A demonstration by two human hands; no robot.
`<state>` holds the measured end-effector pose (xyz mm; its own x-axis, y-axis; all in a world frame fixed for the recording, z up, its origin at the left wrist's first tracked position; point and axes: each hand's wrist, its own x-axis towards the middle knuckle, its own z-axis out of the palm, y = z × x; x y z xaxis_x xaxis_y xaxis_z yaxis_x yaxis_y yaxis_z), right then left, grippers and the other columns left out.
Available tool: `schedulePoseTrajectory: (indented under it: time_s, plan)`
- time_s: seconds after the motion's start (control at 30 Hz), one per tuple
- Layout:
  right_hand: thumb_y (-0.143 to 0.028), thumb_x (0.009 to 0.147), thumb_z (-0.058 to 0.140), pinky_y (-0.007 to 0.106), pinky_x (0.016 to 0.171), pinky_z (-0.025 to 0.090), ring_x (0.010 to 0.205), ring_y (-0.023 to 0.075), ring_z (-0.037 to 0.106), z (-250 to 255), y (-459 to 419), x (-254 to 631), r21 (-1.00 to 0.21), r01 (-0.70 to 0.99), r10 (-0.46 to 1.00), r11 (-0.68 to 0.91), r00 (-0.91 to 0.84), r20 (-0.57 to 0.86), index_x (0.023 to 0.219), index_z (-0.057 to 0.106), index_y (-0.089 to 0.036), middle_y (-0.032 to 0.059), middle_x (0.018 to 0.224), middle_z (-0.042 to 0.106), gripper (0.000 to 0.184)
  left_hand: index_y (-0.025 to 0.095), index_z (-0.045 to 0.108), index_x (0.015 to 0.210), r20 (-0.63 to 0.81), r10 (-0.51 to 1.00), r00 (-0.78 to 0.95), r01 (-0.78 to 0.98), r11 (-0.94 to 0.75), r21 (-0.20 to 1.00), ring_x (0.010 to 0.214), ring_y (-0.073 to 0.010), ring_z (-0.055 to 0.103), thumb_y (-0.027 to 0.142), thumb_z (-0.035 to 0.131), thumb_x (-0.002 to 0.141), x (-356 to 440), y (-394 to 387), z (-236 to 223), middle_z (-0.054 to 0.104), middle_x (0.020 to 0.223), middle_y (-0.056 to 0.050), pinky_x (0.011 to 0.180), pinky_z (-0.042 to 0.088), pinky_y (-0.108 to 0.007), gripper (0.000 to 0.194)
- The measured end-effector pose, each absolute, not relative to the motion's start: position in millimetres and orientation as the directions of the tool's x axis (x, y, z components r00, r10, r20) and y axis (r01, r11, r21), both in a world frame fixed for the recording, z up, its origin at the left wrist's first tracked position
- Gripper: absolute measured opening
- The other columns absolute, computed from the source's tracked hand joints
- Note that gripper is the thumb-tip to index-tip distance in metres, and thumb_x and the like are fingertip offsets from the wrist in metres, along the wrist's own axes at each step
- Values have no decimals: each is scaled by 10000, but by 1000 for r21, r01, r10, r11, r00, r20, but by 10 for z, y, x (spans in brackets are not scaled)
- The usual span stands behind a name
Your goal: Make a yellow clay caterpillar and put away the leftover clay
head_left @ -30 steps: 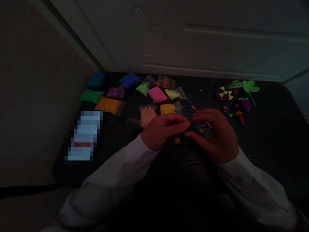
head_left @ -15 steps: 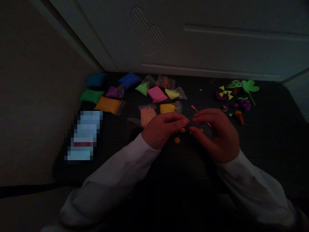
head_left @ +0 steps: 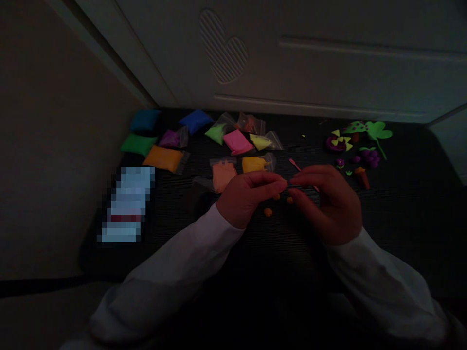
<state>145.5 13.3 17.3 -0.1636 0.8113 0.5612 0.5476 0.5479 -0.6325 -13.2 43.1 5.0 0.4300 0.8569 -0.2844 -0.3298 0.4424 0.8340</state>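
My left hand [head_left: 251, 194] is closed in a pinch, thumb against fingertips; whatever it holds is too small or hidden to make out. Facing it, my right hand [head_left: 326, 204] has thumb and fingers apart, and nothing shows between them. The fingertips of both hands nearly meet. Below them on the dark tabletop lie small orange clay pieces, one dotted round piece [head_left: 268, 212] and another piece [head_left: 290, 200] close to my right thumb. A pink modelling tool [head_left: 295, 164] lies partly hidden behind my right hand.
Bags of coloured clay, among them an orange bag [head_left: 164, 158] and a pink bag [head_left: 238, 141], lie at the left and back. A phone [head_left: 127, 204] rests at the left. Finished clay shapes, including a purple grape bunch [head_left: 371, 158] and a green leaf [head_left: 378, 131], lie at the right.
My left hand has shifted slightly to the right. My right thumb has moved a little up and right, and the fingertips of the two hands are closer together.
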Motion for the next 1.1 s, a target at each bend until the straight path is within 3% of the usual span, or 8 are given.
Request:
schedulePoseTrajectory:
  time_s: [0.43, 0.67, 0.87, 0.97, 1.03, 1.1]
  plan:
    - [-125, 713, 623, 299, 740, 468, 798, 141, 579, 186, 137, 1453, -636, 582, 828, 506, -122, 547, 844, 631, -171, 41, 825, 618, 140, 195, 705, 723, -269, 859, 437, -352, 438, 827, 690, -89, 575, 224, 711, 623, -136, 419, 78, 669, 722, 23, 697, 424, -240, 104]
    - [-149, 711, 618, 324, 717, 477, 816, 162, 583, 181, 127, 1459, -620, 582, 823, 527, -165, 544, 933, 622, -215, 37, 874, 617, 231, 189, 694, 730, -297, 850, 435, -288, 443, 849, 662, -94, 573, 225, 711, 614, -144, 419, 66, 668, 706, 21, 666, 427, -244, 123]
    - [-168, 731, 601, 348, 747, 473, 821, 168, 581, 187, 128, 1458, -647, 578, 848, 496, -161, 505, 866, 629, -243, 24, 859, 624, 157, 182, 683, 744, -333, 834, 440, -239, 466, 852, 633, -96, 560, 247, 709, 609, -145, 416, 49, 647, 684, 20, 638, 425, -250, 152]
    - [-191, 736, 598, 357, 781, 467, 848, 169, 578, 201, 138, 1473, -839, 399, 925, 370, -73, 373, 810, 628, -237, 16, 863, 621, 92, 183, 676, 724, -314, 852, 419, -238, 437, 868, 606, -78, 534, 247, 706, 612, -148, 429, 48, 627, 658, 35, 606, 405, -227, 132]
    - [-214, 735, 599, 332, 714, 482, 803, 154, 580, 215, 162, 1501, -970, 127, 978, 208, -19, 207, 767, 630, -239, 6, 849, 612, 51, 177, 670, 717, -299, 874, 383, -233, 405, 884, 605, -74, 529, 248, 709, 609, -156, 451, 53, 623, 661, 37, 607, 403, -222, 135]
    - [-237, 714, 614, 287, 599, 478, 724, 132, 570, 232, 193, 1536, -988, -155, 999, 26, -17, 29, 724, 634, -237, -3, 816, 596, 22, 175, 663, 720, -290, 890, 351, -226, 381, 896, 602, -71, 527, 249, 707, 613, -167, 478, 56, 623, 668, 37, 619, 408, -223, 137]
